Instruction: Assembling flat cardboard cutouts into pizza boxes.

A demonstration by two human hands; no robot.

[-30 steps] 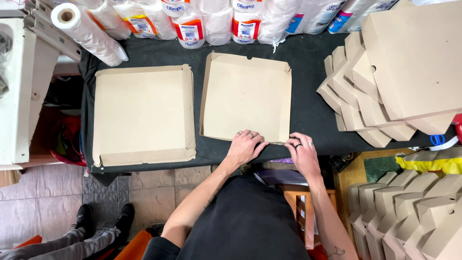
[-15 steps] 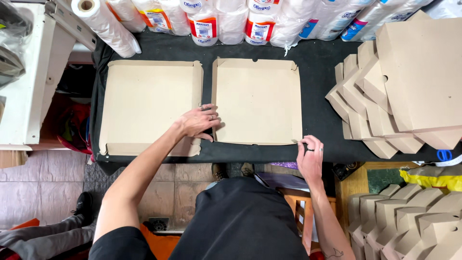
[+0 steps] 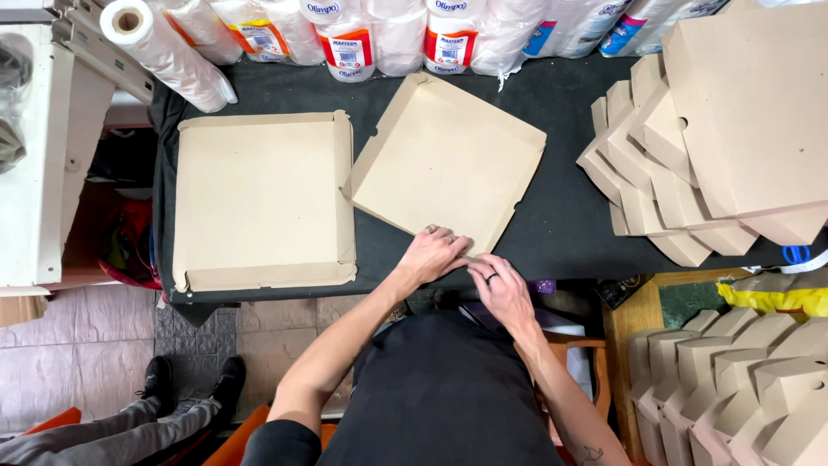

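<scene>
Brown cardboard, thin and light, makes up the box tray lying skewed on the black table, beside a squared-up finished tray. The left hand and right hand meet at its near corner, fingers pinching the flap. It looks stiff only along the folds, so the edges seem the best place to grip.

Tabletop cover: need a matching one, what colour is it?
Black, plain tabletop cover, clearest in the head view.

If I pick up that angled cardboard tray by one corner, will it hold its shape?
Probably mostly. The angled tray looks like thin flat board, so likely light, and it may sag when held by one corner. Both hands, left and right, are at its near corner, whose wall looks unfinished and may spring open.
</scene>
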